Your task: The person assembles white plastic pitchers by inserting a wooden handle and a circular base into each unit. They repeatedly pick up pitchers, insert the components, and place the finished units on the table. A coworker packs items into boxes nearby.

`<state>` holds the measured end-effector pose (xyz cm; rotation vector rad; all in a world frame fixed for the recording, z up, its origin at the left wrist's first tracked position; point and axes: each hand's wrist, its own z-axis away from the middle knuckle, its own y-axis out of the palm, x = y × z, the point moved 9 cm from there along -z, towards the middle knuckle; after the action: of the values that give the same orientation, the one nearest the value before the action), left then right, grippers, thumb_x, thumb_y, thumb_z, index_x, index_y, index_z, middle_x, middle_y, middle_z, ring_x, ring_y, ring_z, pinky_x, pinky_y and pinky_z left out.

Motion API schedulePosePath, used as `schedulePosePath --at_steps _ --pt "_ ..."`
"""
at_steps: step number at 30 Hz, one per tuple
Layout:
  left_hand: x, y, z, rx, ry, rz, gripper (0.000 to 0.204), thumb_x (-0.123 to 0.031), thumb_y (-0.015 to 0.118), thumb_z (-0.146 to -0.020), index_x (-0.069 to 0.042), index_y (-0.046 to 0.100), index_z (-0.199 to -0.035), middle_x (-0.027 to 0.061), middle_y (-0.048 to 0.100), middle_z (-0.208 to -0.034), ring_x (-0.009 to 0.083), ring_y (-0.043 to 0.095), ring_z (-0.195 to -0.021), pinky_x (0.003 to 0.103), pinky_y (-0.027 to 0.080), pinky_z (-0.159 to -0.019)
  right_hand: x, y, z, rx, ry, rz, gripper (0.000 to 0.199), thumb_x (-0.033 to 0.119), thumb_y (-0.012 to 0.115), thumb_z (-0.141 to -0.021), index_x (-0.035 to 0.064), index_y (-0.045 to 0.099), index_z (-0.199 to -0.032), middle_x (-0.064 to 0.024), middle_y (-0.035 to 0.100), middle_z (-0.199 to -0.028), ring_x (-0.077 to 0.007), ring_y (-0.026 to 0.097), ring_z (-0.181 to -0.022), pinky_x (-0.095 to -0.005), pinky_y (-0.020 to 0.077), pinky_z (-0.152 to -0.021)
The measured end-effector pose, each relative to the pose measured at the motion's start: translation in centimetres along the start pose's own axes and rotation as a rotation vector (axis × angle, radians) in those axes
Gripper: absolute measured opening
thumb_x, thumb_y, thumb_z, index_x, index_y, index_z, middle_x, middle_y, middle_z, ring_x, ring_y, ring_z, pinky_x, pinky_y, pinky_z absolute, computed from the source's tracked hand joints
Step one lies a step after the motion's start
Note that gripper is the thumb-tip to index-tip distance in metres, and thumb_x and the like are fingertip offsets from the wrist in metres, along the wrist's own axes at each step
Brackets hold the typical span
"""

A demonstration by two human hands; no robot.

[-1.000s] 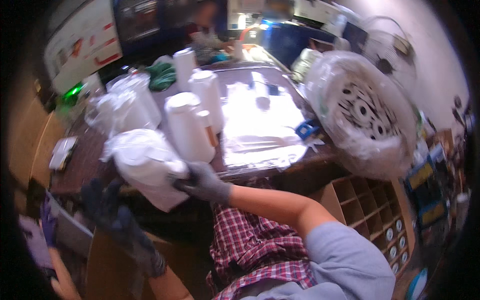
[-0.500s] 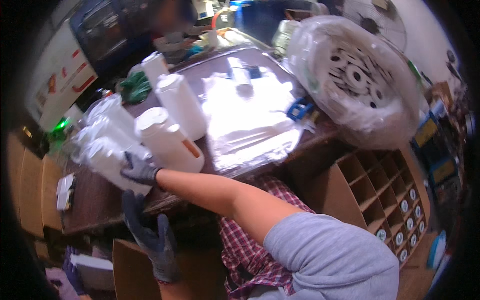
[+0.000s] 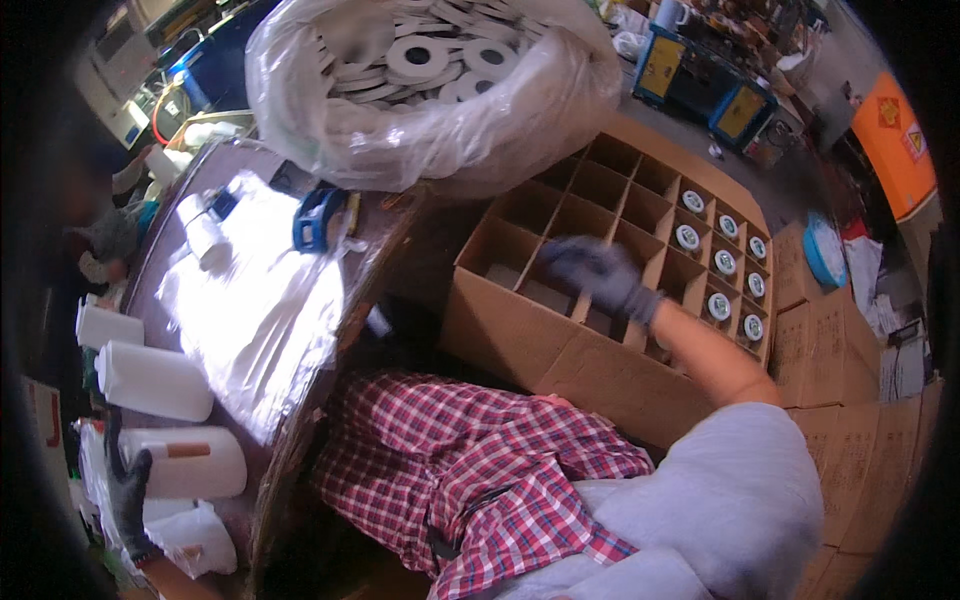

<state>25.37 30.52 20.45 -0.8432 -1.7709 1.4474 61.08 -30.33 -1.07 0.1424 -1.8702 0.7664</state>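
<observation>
My right hand (image 3: 600, 275), in a grey glove, is over the near row of cells in a divided cardboard box (image 3: 540, 345); motion smears its fingers, and I see nothing in them. Several of the box's far-right cells hold items with round white tops (image 3: 724, 262). On the left, my gloved left hand (image 3: 130, 490) has its thumb and fingers spread beside a white plastic jug (image 3: 215, 465) with an orange-brown patch. Whether it touches that jug I cannot tell. Beyond stands another white jug (image 3: 155, 382); nearer is a white container in clear plastic (image 3: 200, 540).
A big clear plastic bag (image 3: 430, 150) of white rings bulges over the table corner. A blue tape dispenser (image 3: 315, 220) and shiny clear plastic sheets (image 3: 250, 300) lie on the dark table (image 3: 270, 480). Cardboard cartons (image 3: 830, 450) line the right. Another person (image 3: 100, 235) is at far left.
The view has swung right. My right hand has left the bagged container on the table and is over the divided box. My left hand has moved up beside the jugs.
</observation>
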Motion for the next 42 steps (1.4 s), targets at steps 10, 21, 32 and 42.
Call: schedulePosePath --at_steps 10,21,32,42 --pt "2.3 0.6 5.1 0.149 -0.007 0.12 0.105 -0.027 0.081 -0.065 -0.011 0.026 -0.153 0.0209 0.038 -0.147 0.0392 0.041 -0.132 0.052 0.034 -0.11 -19.6 -25.5 13.1 -0.205 0.521 1.0 0.037 0.037 0.072 -0.08 0.0158 0.069 -0.109 -0.0099 0.061 -0.125 -0.0318 0.056 -0.117 -0.0435 0.0424 -0.099" --pt "-3.0 -0.7 11.6 -0.176 0.051 0.212 0.091 -0.038 0.074 -0.081 -0.008 0.026 -0.153 0.0199 0.037 -0.148 0.0388 0.04 -0.131 0.049 0.036 -0.109 -24.3 -25.5 12.8 -0.187 0.701 1.068 0.052 0.042 0.071 -0.078 0.015 0.062 -0.122 -0.0135 0.06 -0.126 -0.0342 0.054 -0.119 -0.0484 0.0429 -0.098" --pt "-3.7 -0.6 20.9 -0.571 -0.235 0.708 0.081 -0.051 0.063 -0.088 -0.006 0.033 -0.149 0.017 0.045 -0.144 0.0349 0.042 -0.132 0.048 0.035 -0.111 -0.8 -22.4 2.4 0.175 0.229 1.37 0.048 0.039 0.073 -0.08 0.0116 0.064 -0.117 -0.0136 0.06 -0.119 -0.0343 0.056 -0.111 -0.0452 0.0414 -0.099" --pt "-7.9 17.3 24.7 -0.196 -0.681 1.908 0.078 -0.054 0.062 -0.087 -0.005 0.042 -0.143 0.0147 0.052 -0.137 0.0307 0.044 -0.13 0.047 0.036 -0.11 18.3 12.1 -3.7 0.998 -0.634 1.022 0.03 0.028 0.076 -0.077 0.0163 0.071 -0.104 -0.0117 0.061 -0.12 -0.0311 0.057 -0.11 -0.0453 0.0437 -0.097"
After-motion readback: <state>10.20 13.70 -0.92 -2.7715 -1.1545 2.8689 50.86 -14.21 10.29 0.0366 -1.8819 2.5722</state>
